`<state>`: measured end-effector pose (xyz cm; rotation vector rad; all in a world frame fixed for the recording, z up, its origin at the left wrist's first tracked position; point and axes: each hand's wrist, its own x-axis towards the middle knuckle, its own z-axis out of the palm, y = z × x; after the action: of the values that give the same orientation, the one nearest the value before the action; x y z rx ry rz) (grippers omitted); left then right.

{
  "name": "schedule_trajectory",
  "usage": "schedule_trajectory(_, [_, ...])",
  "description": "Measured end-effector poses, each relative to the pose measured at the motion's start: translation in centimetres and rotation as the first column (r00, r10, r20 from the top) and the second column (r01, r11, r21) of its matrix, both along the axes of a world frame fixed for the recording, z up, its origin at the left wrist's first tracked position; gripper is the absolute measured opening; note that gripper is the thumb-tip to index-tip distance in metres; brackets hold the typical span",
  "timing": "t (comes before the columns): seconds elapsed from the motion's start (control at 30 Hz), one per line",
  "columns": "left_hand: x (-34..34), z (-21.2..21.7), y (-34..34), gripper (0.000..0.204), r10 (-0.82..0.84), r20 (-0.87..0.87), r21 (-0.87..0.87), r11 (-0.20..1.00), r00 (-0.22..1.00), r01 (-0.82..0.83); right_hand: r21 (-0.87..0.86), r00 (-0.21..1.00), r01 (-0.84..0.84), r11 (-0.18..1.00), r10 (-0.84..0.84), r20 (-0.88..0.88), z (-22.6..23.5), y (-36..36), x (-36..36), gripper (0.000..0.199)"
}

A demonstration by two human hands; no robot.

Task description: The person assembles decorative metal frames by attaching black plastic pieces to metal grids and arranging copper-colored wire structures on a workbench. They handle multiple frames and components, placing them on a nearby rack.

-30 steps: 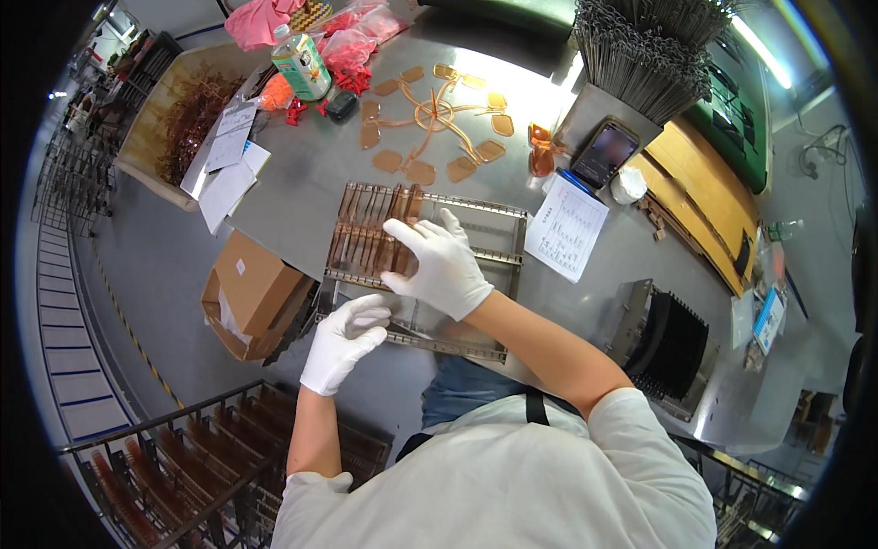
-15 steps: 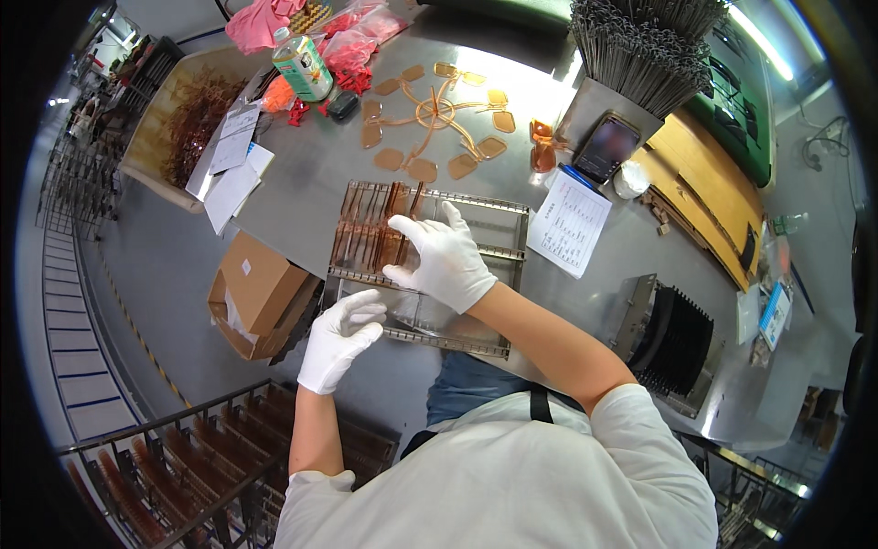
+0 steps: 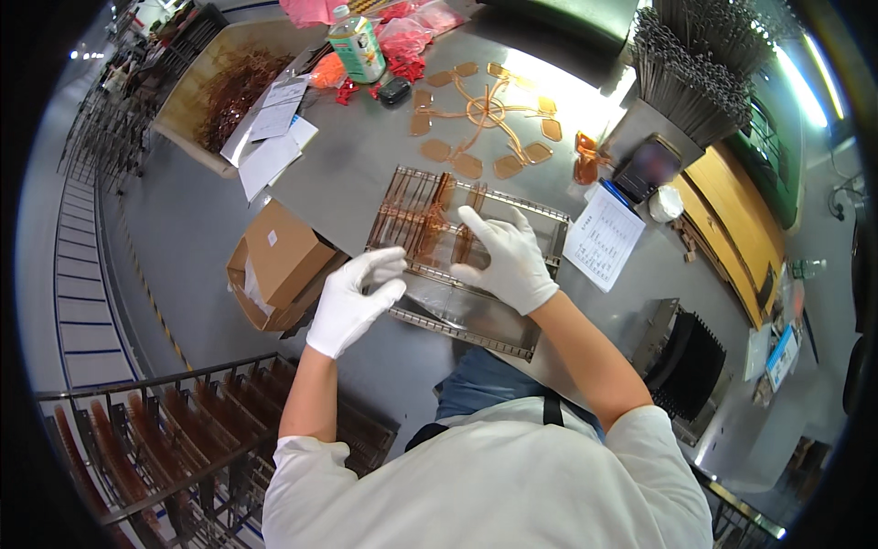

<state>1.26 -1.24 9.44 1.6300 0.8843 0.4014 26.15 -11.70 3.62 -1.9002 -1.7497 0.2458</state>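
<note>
A metal rack with slotted rails (image 3: 549, 212) lies at a slant on the table before me. Several thin amber pieces (image 3: 430, 220) stand edge-on in its upper left part, close together. My right hand (image 3: 512, 265), in a white glove, is over the rack's middle. Its thumb and forefinger reach round the two ends of a separate amber piece (image 3: 470, 224), just right of the group; the exact contact is partly hidden. My left hand (image 3: 352, 302), also gloved, hovers by the rack's lower left corner. Its fingers are curved and apart, with nothing in them.
Beyond the rack lies an amber moulded ring (image 3: 485, 112) with lens pairs branching off. Orange glasses (image 3: 586, 160), a phone (image 3: 649, 167) and a written sheet (image 3: 604, 236) are to the right. A bottle (image 3: 357, 46) stands behind; a cardboard box (image 3: 283, 261) sits at left.
The whole view has shifted, moving the table rightward in the picture. Against the rack, my right hand and the separate amber piece are farther right. My left hand has risen toward the rack's corner.
</note>
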Motion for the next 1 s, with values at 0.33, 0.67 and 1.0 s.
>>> schedule_trajectory(0.33, [7.1, -1.9, 9.5, 0.055, -0.311, -0.413, 0.815, 0.294, 0.856, 0.500, -0.043, 0.994, -0.011, 0.999, 0.015, 0.108, 1.2, -1.2, 0.9, 0.099])
schedule_trajectory(0.67, [11.8, -1.8, 8.2, 0.059, -0.486, -0.606, 0.713, 0.019, 0.629, 0.701, 0.085, 0.975, 0.182, 0.980, -0.191, 0.115, -1.8, -4.3, 1.6, 0.066])
schedule_trajectory(1.0, [11.8, -0.8, 8.9, 0.060, -0.538, -0.587, 0.730, -0.028, 0.605, 0.683, 0.127, 0.965, 0.233, 0.964, -0.245, 0.093, -2.7, -4.2, 1.4, 0.047])
